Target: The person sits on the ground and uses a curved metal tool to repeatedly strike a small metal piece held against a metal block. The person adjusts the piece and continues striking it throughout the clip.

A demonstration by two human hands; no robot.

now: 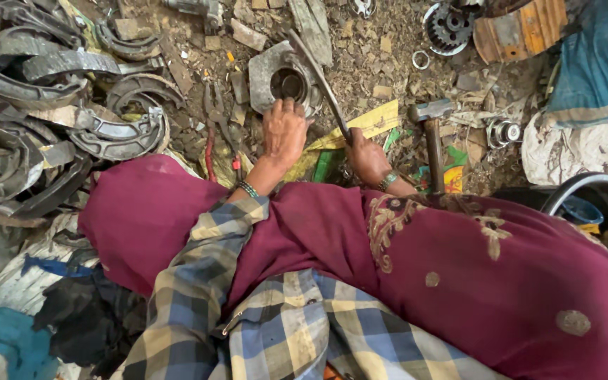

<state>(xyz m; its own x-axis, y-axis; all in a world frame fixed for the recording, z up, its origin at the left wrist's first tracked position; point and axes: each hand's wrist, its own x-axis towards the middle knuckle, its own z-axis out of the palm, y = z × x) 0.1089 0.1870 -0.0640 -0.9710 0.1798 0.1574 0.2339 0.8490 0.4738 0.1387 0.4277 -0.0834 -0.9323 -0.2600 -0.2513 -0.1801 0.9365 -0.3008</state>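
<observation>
1. Lying heaped at the far left of the dirt floor (pixel 388 70) is a pile of curved brake shoes (pixel 51 105), dark and greasy, some overlapping one another.
2. Just right of the pile, a pair of pliers with red handles (pixel 218 134) lies on the ground, near the left hand.
3. The left hand (pixel 284 132) reaches forward from a checked sleeve (pixel 205 260) with a green bangle at the wrist; its fingers are spread and pressed on the near edge of a grey metal housing (pixel 265 70), not clenched around anything.
4. The housing sits on the floor in the upper middle, a round dark bore at its centre, directly beyond the left hand.
5. A long flat metal bar (pixel 321 84) slants from the housing's top rim down to the right hand, crossing over the housing's right side.
6. The right hand (pixel 367 158) is clenched around the lower end of that bar, just beside the left hand, over a yellow scrap of packaging (pixel 378 119).
7. Right of it, a hammer (pixel 432 130) lies on the floor, head away from the person, untouched.
8. Farther right, a toothed gear (pixel 448 27) lies near the top edge, and a small metal ring (pixel 421 60) just below it.
9. A maroon embroidered cloth (pixel 459 267) covers the person's lap in the foreground.
</observation>
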